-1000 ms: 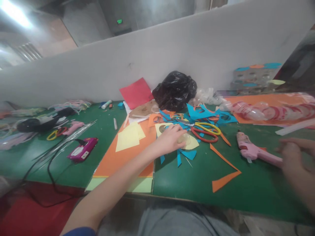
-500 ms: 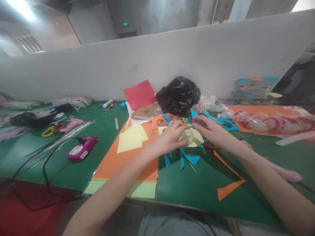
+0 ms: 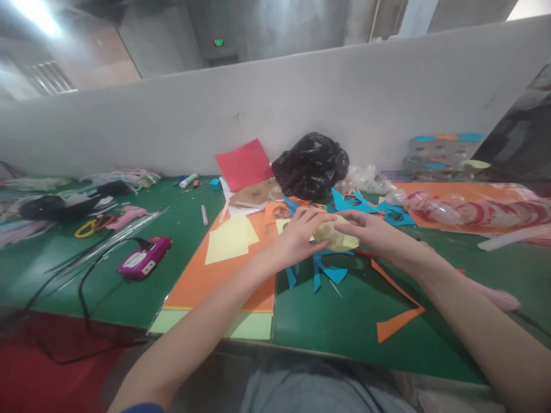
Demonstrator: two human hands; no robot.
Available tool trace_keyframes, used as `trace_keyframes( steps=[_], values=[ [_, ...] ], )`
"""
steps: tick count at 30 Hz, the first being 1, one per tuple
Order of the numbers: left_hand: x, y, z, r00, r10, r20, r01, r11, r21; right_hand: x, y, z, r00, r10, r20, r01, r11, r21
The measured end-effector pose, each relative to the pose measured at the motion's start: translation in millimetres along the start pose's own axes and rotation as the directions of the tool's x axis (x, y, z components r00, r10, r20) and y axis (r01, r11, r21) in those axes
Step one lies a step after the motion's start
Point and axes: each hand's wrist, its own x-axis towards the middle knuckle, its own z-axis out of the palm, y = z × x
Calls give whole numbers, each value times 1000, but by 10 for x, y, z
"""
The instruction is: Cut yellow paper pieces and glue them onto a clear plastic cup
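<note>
right hand [image 3: 375,234]: moved from glue gun [image 3: 499,295] to yellow paper [image 3: 333,232] | left hand [image 3: 298,234]: still there | fingers, both: can't tell if clamped

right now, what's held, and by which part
Pale yellow paper, apparently: left hand at its left edge, right hand at its upper right; grip itself unclear.
</note>
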Motion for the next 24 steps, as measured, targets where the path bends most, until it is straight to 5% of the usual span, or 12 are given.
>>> trace_keyframes(
  steps=[6,10,13,17,24],
  values=[
    [-11,24,22,997,-27,-74,23,999,-46,36,0,21,996,-56,-68,54,998,-28],
    [9,80,72,949,-257,-181,209,946,-247,26,-28,0,990,-128,-67,127,992,-15],
    [37,129,87,882,-453,-128,349,812,-468,11,-38,1,986,-165,-32,165,986,-22],
    [65,146,74,826,-562,-31,434,671,-602,19,-5,16,977,-214,-24,213,976,-37],
    [75,107,86,835,-549,44,421,584,-695,58,69,31,972,-236,-8,236,971,28]
  ],
)
